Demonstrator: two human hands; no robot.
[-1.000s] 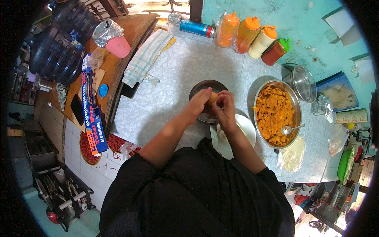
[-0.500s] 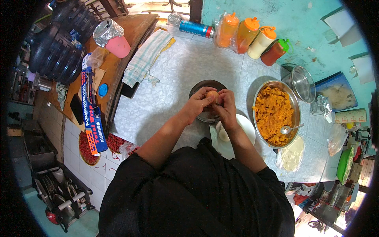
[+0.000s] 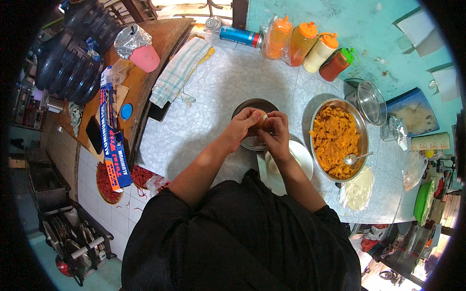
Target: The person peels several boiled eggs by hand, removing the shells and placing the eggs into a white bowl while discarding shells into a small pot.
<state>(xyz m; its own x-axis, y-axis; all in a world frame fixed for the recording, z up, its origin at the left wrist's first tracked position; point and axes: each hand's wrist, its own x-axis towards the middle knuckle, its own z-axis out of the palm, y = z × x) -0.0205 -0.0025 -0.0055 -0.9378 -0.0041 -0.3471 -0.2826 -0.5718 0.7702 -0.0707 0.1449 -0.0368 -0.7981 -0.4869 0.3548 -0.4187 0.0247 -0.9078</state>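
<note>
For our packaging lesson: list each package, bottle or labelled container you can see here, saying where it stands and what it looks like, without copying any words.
Foil box: long, blue and orange, on the wooden board at the left.
Can: blue, lying on its side at the counter's far edge.
Squeeze bottles: four by the turquoise wall, orange, orange, cream and red with a green cap.
Cup: pink, foil-covered, far left.
Flat carton: pale, at the right edge.
</note>
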